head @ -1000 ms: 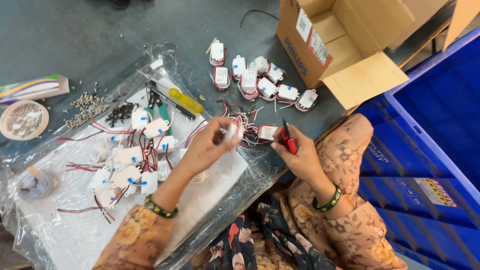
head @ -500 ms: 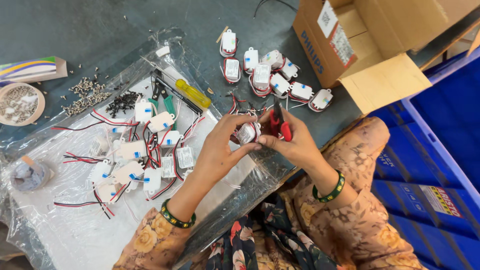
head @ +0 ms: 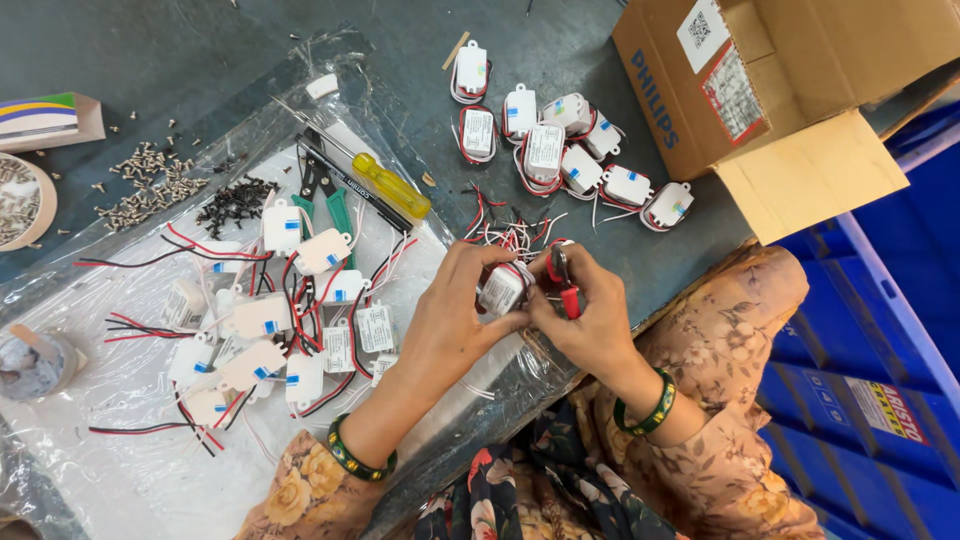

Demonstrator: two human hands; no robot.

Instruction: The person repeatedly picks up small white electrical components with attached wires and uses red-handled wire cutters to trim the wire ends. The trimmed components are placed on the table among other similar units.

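Note:
My left hand [head: 455, 320] grips a small white plastic module [head: 502, 288] with red and white wires, held above the table's near edge. My right hand [head: 590, 315] holds a red-handled cutter [head: 562, 283] whose jaws meet the module's wires. Several loose white modules with red and black wires [head: 270, 330] lie on a clear plastic sheet [head: 130, 470] to the left. A second group of wrapped white modules [head: 560, 150] sits on the grey table beyond my hands. Cut wire scraps [head: 510, 230] lie just past my fingers.
An open cardboard box [head: 800, 80] stands at the upper right, with a blue crate [head: 880, 380] to the right. A yellow-handled screwdriver [head: 385, 185], green-handled pliers [head: 325, 200], piles of screws [head: 150, 185], a bowl of screws [head: 20, 200] and a small round container [head: 30, 360] lie left.
My hands have come together: the right hand brought the red cutter to the module in the left hand. The camera view has shifted closer over the table.

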